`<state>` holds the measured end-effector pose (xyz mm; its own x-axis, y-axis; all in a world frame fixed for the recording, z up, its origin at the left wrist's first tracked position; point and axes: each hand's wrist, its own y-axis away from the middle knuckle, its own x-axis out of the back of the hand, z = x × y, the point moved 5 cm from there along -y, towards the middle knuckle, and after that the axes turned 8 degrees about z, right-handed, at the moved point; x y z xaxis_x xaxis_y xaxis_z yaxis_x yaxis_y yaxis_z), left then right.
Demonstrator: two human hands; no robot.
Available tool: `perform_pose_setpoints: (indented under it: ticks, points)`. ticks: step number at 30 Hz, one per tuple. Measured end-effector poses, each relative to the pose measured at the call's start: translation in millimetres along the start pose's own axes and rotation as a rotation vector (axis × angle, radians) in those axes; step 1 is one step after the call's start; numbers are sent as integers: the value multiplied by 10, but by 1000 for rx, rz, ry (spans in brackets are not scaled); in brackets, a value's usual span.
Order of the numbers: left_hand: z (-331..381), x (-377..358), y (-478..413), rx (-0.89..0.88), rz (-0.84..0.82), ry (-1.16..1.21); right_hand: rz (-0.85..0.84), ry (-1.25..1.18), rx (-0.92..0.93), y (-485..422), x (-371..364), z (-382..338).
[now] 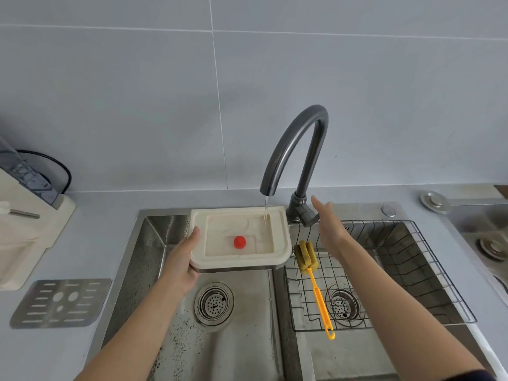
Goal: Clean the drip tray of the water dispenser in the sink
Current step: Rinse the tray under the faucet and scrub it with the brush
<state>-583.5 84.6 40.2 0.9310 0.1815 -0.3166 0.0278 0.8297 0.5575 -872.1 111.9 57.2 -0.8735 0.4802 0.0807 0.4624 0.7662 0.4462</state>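
Drip tray [239, 237] with one red float [239, 242], one left-hand [182, 259] grip.

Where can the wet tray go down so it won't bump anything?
Bare room: left basin floor around its drain, under the drip tray. Crowded: the right basin, filled by a wire rack and brush.

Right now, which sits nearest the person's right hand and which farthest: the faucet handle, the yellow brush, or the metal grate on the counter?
1. Faucet handle, just left of the right hand.
2. Yellow brush, below it in the rack.
3. Metal grate, far left on the counter.
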Motion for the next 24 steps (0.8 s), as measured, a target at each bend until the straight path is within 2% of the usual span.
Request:
perform_pose_setpoints:
  ticks: [4,11,20,24]
  points:
    - [-20,30,5,4,12,-15,27,-93,16,12,-59,25]
    - [-54,45,12,7,34,-35,1,-111,2,1,-97,-9]
    - [-74,43,28,40,24,-13,-79,-59,4,-20,-57,-177]
    - [-54,51,62,41,25,-16,-91,73,13,38,-11,-210]
